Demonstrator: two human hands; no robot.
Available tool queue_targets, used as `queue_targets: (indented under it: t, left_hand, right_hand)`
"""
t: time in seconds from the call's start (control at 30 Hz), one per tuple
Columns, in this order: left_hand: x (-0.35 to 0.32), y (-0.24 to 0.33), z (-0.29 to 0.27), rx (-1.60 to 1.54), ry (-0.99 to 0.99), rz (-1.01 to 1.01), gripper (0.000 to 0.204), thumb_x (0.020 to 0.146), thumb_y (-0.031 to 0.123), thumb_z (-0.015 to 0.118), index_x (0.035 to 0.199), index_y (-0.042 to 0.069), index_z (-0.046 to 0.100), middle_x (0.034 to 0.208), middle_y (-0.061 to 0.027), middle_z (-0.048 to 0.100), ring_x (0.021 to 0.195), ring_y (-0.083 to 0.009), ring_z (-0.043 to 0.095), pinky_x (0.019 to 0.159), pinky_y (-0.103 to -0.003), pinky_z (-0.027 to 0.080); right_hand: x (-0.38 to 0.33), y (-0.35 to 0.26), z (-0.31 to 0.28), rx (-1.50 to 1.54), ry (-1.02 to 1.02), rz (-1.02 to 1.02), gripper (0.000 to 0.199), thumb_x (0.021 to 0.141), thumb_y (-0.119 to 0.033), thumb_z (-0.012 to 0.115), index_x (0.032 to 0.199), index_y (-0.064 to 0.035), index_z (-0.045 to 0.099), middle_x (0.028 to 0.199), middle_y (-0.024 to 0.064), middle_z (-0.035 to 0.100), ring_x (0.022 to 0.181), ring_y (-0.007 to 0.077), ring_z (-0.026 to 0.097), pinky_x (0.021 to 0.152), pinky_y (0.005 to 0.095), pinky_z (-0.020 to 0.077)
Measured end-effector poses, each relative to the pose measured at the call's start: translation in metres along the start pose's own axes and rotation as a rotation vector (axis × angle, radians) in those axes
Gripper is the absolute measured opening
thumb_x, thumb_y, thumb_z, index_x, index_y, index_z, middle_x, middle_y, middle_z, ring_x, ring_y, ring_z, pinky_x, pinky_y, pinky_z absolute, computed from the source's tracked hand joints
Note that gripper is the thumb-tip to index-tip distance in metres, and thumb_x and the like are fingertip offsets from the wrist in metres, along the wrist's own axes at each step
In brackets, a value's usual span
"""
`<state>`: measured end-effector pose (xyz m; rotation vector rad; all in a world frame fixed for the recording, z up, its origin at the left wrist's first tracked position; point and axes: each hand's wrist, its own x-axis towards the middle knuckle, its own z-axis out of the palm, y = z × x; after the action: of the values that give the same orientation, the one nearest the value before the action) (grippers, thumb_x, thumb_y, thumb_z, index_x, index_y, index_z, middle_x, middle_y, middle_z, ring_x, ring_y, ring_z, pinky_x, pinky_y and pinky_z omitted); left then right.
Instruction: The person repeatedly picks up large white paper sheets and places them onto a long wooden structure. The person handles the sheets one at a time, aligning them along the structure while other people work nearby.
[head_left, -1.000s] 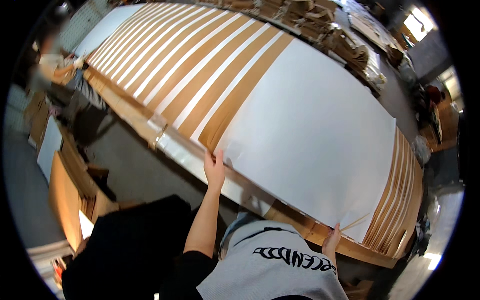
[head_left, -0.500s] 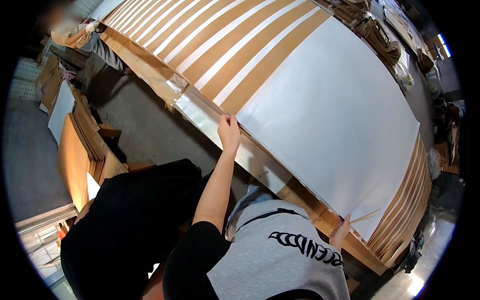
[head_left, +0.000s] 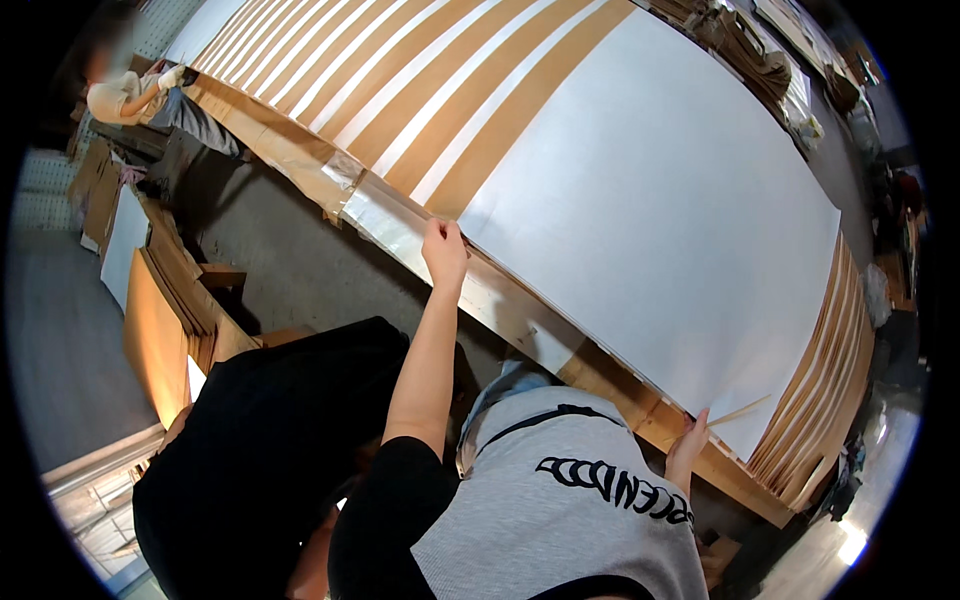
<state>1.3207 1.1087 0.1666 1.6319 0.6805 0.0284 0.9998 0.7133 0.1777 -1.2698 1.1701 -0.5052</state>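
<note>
A large white sheet [head_left: 660,230] lies on top of a fanned stack of brown and white sheets [head_left: 470,130]. My left hand [head_left: 445,255] is closed in a pinch at the sheet's near edge, beside the last brown stripe. Farther right along that edge is my right hand [head_left: 687,447], its fingers closed round a thin, pale stick [head_left: 740,410] that slants out over the white sheet. Its thumb lies against the sheet's edge; whether it also grips the sheet is hard to see.
A wooden ledge [head_left: 640,400] runs below the sheets' near edge. A person in black [head_left: 270,450] bends close on my left. Another person [head_left: 130,100], wearing a white glove, stands at the stack's far left end. Boards [head_left: 155,330] lean at left.
Both hands stay at the white sheet's near edge. The left has shifted slightly left and up in the picture, the right slightly right and up. The whole view has shifted a little.
</note>
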Motion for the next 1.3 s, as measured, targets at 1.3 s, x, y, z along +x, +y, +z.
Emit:
queue_targets:
  t: [1.3]
  left_hand:
    - [-0.098, -0.003, 0.038, 0.499, -0.764, 1.033, 0.014, 0.064, 0.004, 0.072, 0.077, 0.008, 0.068, 0.111, -0.0073, 0.051, 0.106, -0.0228, 0.041, 0.087, -0.033, 0.038]
  right_hand:
    - [0.010, -0.033, -0.069, -0.033, 0.265, 0.065, 0.039, 0.086, -0.040, 0.046, 0.069, -0.0053, 0.051, 0.057, 0.0034, 0.051, 0.044, 0.0076, 0.043, 0.037, 0.0204, 0.0295]
